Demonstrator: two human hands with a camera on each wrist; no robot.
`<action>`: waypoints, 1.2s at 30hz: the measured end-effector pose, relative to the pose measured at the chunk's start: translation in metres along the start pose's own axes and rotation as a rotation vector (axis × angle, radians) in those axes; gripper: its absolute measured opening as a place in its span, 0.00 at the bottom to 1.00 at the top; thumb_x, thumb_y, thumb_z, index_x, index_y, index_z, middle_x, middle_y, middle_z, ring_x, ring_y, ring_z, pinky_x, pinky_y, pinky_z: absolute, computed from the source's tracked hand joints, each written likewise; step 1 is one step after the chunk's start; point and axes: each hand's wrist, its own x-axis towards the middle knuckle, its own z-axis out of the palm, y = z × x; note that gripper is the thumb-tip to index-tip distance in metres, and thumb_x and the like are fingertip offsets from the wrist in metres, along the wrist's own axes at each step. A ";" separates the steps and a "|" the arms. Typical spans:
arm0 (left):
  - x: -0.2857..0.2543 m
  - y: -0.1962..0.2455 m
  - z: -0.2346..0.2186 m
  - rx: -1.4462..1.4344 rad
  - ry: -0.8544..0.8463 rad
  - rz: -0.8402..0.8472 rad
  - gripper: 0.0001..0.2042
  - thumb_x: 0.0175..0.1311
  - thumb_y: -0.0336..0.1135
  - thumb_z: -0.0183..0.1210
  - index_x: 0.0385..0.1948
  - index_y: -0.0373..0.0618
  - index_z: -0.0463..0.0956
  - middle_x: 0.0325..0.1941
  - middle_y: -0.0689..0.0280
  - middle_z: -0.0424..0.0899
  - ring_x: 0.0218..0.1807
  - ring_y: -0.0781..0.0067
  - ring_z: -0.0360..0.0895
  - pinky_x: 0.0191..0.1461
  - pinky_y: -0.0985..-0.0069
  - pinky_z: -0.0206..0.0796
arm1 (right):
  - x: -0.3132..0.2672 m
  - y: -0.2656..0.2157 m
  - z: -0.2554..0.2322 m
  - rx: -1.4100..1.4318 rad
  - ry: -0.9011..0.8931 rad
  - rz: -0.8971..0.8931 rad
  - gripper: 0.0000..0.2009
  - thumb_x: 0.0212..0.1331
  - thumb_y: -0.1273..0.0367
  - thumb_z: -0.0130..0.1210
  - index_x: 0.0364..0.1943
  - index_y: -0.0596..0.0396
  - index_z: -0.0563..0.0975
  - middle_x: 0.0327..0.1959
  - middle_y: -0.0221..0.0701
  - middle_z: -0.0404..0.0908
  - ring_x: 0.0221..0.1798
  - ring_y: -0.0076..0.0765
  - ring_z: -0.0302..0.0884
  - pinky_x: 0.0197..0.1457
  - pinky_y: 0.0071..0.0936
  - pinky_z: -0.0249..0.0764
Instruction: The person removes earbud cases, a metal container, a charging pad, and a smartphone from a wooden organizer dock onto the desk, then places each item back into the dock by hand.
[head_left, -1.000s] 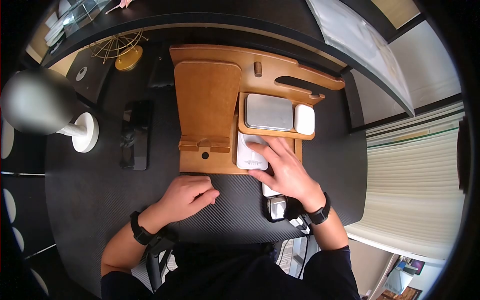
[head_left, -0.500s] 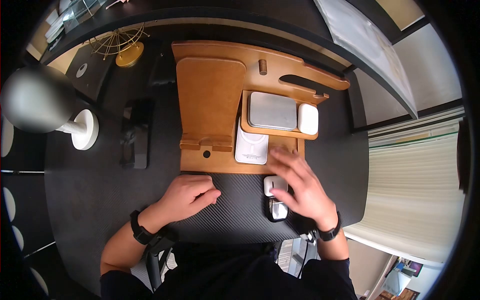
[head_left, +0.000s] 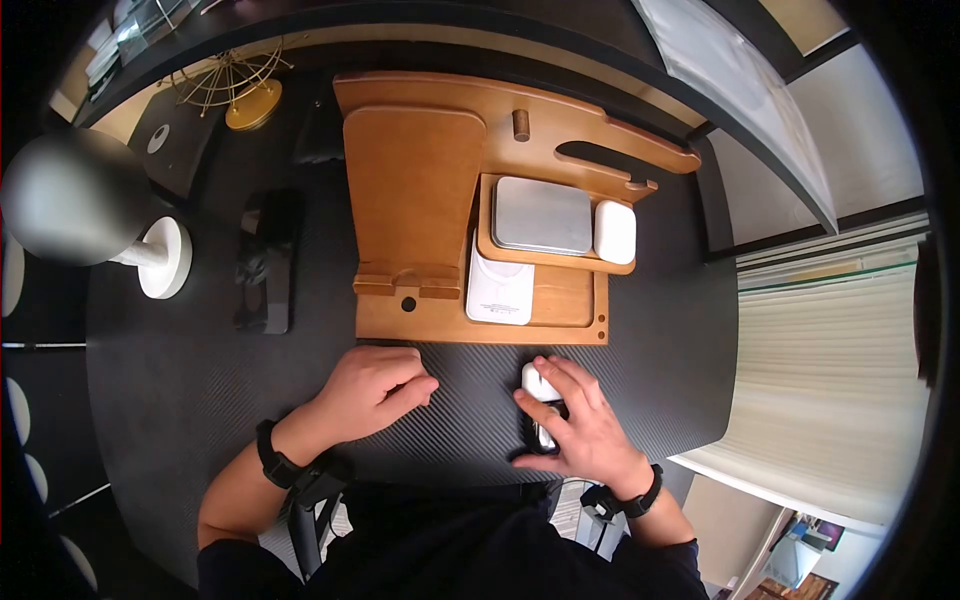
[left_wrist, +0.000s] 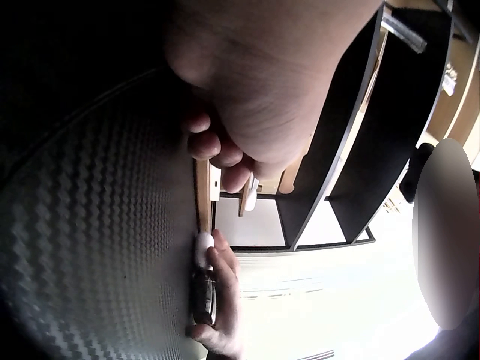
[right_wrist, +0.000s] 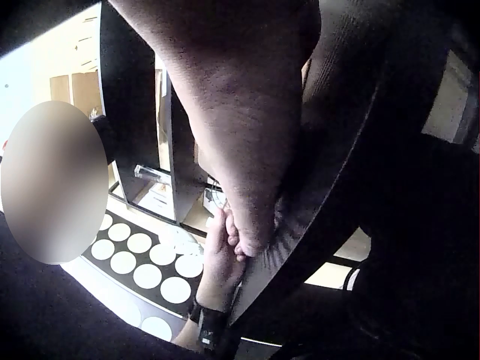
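Small white earbud case (head_left: pixel 540 382) and dark glossy object (head_left: pixel 545 432) on the black carbon-weave bench (head_left: pixel 470 420) are covered by the spread right hand (head_left: pixel 575 425); the left hand (head_left: pixel 375 390) is rested loosely curled, nothing held.

**Both hands low, forearms angled inward**

The left hand (head_left: pixel 372 390) lies knuckles up, fingers loosely curled under and the thumb stretched along their tips; it holds nothing. Its forearm runs back and to the left, a dark band round the wrist. The right hand (head_left: pixel 575 425) lies palm down with fingers spread and gently bent, thumb pointing left. Its wrist also wears a dark band, and its forearm comes up from below.
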 end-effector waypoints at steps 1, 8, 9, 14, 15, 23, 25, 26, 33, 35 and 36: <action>0.000 0.001 -0.001 0.001 0.000 -0.003 0.13 0.69 0.36 0.60 0.23 0.40 0.77 0.23 0.63 0.77 0.26 0.61 0.78 0.30 0.67 0.67 | 0.001 0.000 0.001 0.001 0.003 -0.007 0.38 0.44 0.49 0.73 0.61 0.49 0.75 0.71 0.47 0.62 0.73 0.58 0.59 0.73 0.53 0.65; -0.001 -0.001 0.000 0.000 0.002 0.002 0.13 0.68 0.36 0.60 0.23 0.40 0.77 0.23 0.63 0.77 0.26 0.61 0.78 0.30 0.68 0.68 | 0.003 0.000 0.002 -0.016 0.049 0.018 0.35 0.43 0.51 0.75 0.58 0.46 0.77 0.71 0.49 0.59 0.72 0.60 0.59 0.71 0.51 0.68; -0.001 0.000 0.000 -0.001 0.002 0.003 0.13 0.68 0.35 0.60 0.23 0.40 0.76 0.23 0.63 0.77 0.26 0.61 0.78 0.30 0.68 0.67 | 0.003 0.000 0.002 -0.014 0.052 0.018 0.35 0.42 0.51 0.75 0.58 0.46 0.78 0.71 0.49 0.59 0.72 0.60 0.59 0.71 0.51 0.68; -0.001 -0.001 0.000 0.002 0.002 0.006 0.13 0.69 0.36 0.60 0.23 0.40 0.76 0.23 0.63 0.77 0.26 0.61 0.78 0.30 0.67 0.68 | 0.003 0.001 0.004 0.015 0.086 0.011 0.34 0.39 0.52 0.77 0.54 0.47 0.79 0.70 0.48 0.61 0.71 0.61 0.60 0.70 0.52 0.68; -0.001 -0.001 0.001 0.004 0.001 0.006 0.13 0.69 0.36 0.60 0.23 0.40 0.76 0.23 0.63 0.77 0.26 0.61 0.78 0.30 0.67 0.68 | 0.002 0.003 0.006 0.021 0.106 -0.001 0.35 0.38 0.52 0.78 0.54 0.47 0.79 0.70 0.48 0.61 0.70 0.61 0.60 0.69 0.52 0.68; 0.000 0.002 -0.001 0.011 -0.003 -0.003 0.13 0.69 0.36 0.60 0.23 0.40 0.77 0.23 0.63 0.78 0.27 0.61 0.78 0.31 0.68 0.68 | 0.014 0.008 -0.011 -0.031 0.157 0.014 0.32 0.44 0.47 0.72 0.52 0.48 0.81 0.71 0.50 0.60 0.73 0.62 0.57 0.72 0.54 0.66; 0.000 0.002 -0.001 0.012 -0.001 -0.005 0.13 0.69 0.35 0.60 0.23 0.40 0.77 0.23 0.64 0.78 0.27 0.61 0.78 0.31 0.68 0.68 | 0.019 0.018 -0.019 -0.066 0.157 0.030 0.32 0.48 0.45 0.69 0.53 0.50 0.80 0.71 0.51 0.59 0.73 0.64 0.56 0.73 0.55 0.63; 0.000 0.002 -0.002 0.011 -0.001 -0.007 0.13 0.69 0.35 0.60 0.23 0.40 0.77 0.23 0.64 0.78 0.27 0.61 0.78 0.31 0.68 0.68 | 0.021 0.024 -0.019 -0.061 0.156 0.033 0.33 0.52 0.44 0.66 0.55 0.54 0.79 0.71 0.53 0.59 0.74 0.65 0.54 0.74 0.56 0.61; -0.001 0.000 -0.001 -0.009 -0.001 -0.003 0.13 0.69 0.35 0.60 0.24 0.40 0.77 0.23 0.63 0.79 0.26 0.61 0.79 0.31 0.68 0.68 | 0.046 0.040 -0.029 -0.086 0.115 -0.005 0.31 0.57 0.50 0.64 0.59 0.57 0.77 0.71 0.53 0.58 0.75 0.64 0.54 0.76 0.56 0.58; -0.001 0.001 0.000 -0.009 0.000 0.001 0.13 0.69 0.35 0.60 0.24 0.40 0.76 0.23 0.63 0.79 0.26 0.62 0.79 0.31 0.68 0.68 | 0.052 0.047 -0.027 -0.091 0.121 0.005 0.30 0.59 0.50 0.63 0.59 0.57 0.76 0.70 0.53 0.59 0.73 0.64 0.56 0.74 0.55 0.60; -0.001 0.001 0.000 -0.003 0.002 0.005 0.13 0.69 0.35 0.60 0.24 0.40 0.76 0.23 0.63 0.79 0.26 0.62 0.79 0.31 0.68 0.68 | 0.056 0.052 -0.026 -0.083 0.128 0.010 0.30 0.59 0.51 0.63 0.59 0.58 0.76 0.69 0.53 0.60 0.73 0.64 0.57 0.73 0.55 0.60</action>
